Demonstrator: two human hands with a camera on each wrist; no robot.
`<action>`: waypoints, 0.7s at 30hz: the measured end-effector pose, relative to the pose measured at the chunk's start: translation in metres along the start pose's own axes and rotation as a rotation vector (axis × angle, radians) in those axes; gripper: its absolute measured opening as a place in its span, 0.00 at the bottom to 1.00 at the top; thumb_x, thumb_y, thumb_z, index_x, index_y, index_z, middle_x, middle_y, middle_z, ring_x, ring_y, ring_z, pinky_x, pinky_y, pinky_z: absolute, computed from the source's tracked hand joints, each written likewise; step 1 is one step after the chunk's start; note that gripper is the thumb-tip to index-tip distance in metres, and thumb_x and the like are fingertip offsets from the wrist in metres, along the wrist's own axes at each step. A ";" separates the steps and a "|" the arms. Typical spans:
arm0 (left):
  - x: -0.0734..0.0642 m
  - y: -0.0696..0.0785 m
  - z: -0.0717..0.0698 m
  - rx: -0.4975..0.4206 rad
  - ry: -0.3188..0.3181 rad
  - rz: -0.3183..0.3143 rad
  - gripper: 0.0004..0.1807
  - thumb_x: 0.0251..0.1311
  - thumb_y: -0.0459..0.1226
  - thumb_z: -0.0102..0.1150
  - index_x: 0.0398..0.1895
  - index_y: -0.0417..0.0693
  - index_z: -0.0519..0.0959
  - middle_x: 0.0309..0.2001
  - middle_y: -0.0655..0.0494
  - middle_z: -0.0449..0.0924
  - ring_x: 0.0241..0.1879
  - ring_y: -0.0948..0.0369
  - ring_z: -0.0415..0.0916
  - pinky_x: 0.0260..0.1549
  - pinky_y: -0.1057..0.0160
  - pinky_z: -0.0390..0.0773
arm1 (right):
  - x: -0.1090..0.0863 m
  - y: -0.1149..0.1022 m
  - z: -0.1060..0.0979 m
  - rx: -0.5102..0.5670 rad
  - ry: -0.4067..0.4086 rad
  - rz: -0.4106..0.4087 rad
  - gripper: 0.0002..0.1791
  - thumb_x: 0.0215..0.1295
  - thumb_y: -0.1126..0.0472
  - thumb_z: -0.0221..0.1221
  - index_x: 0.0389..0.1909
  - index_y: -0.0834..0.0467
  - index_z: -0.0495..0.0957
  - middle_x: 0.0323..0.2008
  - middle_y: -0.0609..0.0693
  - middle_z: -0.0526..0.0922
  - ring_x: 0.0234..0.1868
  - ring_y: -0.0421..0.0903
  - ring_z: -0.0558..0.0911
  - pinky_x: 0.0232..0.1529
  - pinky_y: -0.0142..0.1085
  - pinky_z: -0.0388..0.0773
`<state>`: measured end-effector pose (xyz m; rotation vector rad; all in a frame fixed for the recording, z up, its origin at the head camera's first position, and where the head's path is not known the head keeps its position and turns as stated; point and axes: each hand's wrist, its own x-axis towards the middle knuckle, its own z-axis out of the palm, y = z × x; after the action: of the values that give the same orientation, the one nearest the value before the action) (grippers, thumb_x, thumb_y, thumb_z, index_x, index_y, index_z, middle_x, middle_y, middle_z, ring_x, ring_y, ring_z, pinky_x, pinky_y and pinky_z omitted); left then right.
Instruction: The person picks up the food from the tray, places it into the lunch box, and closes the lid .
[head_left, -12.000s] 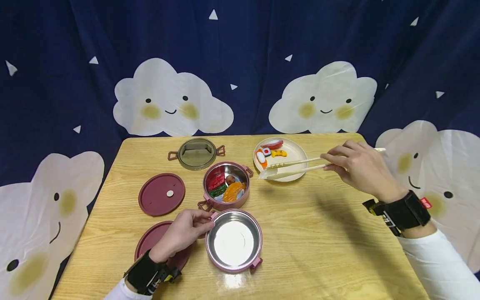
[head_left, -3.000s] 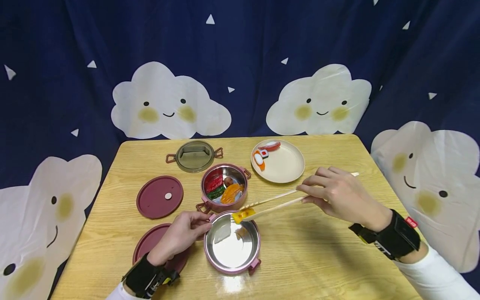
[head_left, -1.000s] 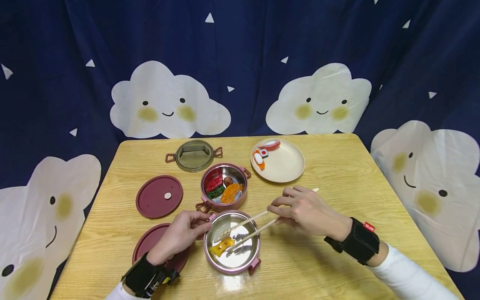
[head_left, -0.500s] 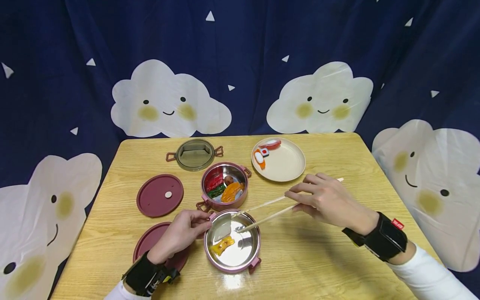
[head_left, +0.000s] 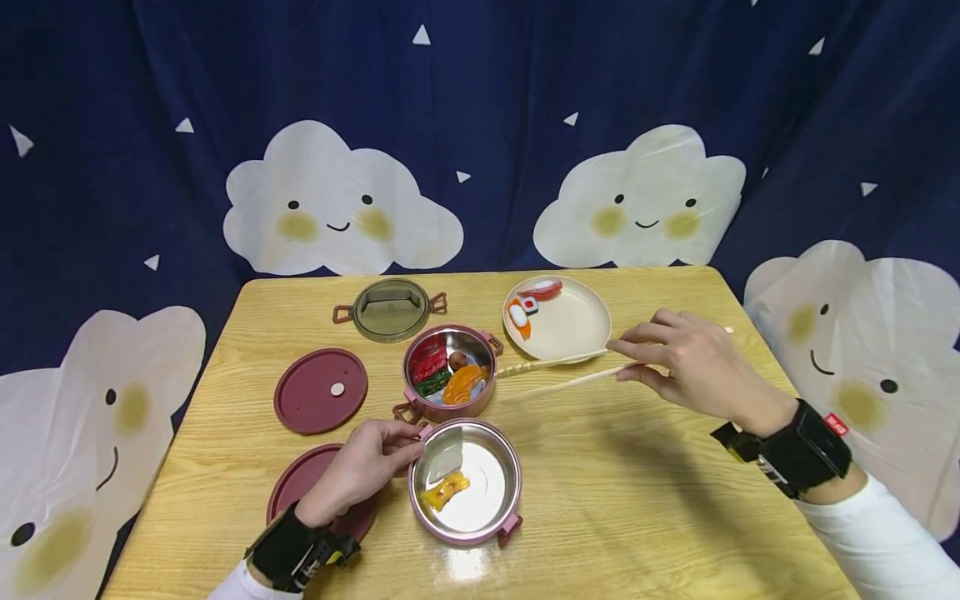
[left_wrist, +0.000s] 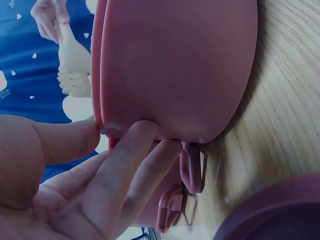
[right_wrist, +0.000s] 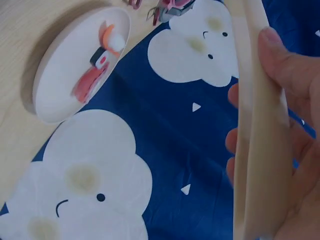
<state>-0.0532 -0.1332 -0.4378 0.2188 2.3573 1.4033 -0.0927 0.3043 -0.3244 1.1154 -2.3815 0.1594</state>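
In the head view my left hand pinches the handle side of the front pink steel-lined pot; the left wrist view has thumb and fingers at the pot's wall. A yellow toy food piece with brown spots lies inside that pot. My right hand grips beige tongs, whose arms are spread with nothing between the tips, right of the rear pot. The tongs' shafts fill the right side of the right wrist view. A cream plate carries three toy sushi pieces.
Behind the front pot stands a second pink pot with red, green, orange and brown toy food. A transparent lid with brown handles lies at the back. Two maroon lids lie at the left, the nearer one partly under my left forearm.
The yellow piece went from the plate into the front pot, carried by the tongs, and was let go there. My right hand then drew the tongs back right and away. The left hand stayed.
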 end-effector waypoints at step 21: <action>0.000 -0.002 0.000 -0.001 0.004 0.009 0.14 0.71 0.34 0.66 0.55 0.37 0.86 0.49 0.46 0.90 0.44 0.59 0.89 0.38 0.71 0.84 | 0.002 0.020 0.038 -0.115 -0.066 0.388 0.20 0.59 0.46 0.75 0.45 0.55 0.92 0.38 0.54 0.93 0.33 0.54 0.85 0.24 0.43 0.75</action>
<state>-0.0533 -0.1336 -0.4395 0.2265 2.3621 1.4101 -0.1242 0.3041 -0.3544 0.6066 -2.6077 0.1158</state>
